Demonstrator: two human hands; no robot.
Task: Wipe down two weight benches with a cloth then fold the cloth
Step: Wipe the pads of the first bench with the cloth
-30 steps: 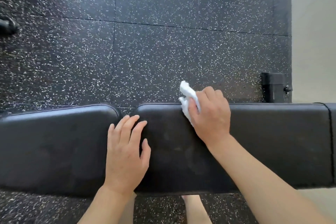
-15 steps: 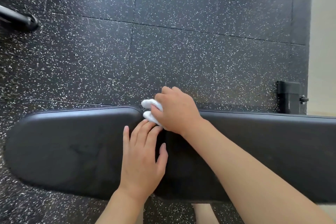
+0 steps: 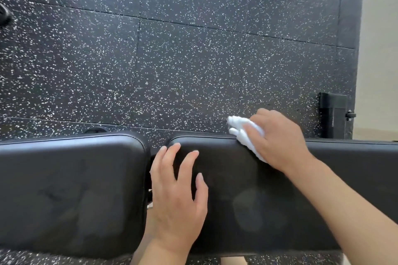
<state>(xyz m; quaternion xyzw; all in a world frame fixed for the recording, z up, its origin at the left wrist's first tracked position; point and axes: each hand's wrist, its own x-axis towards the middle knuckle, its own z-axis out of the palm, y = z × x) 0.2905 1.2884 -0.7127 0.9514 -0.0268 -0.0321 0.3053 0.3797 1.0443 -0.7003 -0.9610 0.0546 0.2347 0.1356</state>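
Head view: a black padded surface (image 3: 269,196) is seen from above, running across the lower part of the frame, with a narrow gap dividing its left pad (image 3: 71,191) from its longer right pad. A white cloth (image 3: 244,133) is held bunched on the far edge of the right pad, partly overhanging that edge toward the floor (image 3: 172,66). The cloth is gripped by the right hand (image 3: 277,140), whose fingers are curled over it; only the cloth's left portion is shown beyond the fingers. The left hand (image 3: 176,196) is laid flat on the right pad just beside the gap, its fingers spread and straight, so that grip is open and nothing is held in it. The two hands are set near each other but apart. The floor is made of dark rubber tiles flecked with white. A black post (image 3: 332,114) is seen standing on the floor at the right, beyond the surface's far edge. Pale flooring (image 3: 379,60) is visible along the right side.
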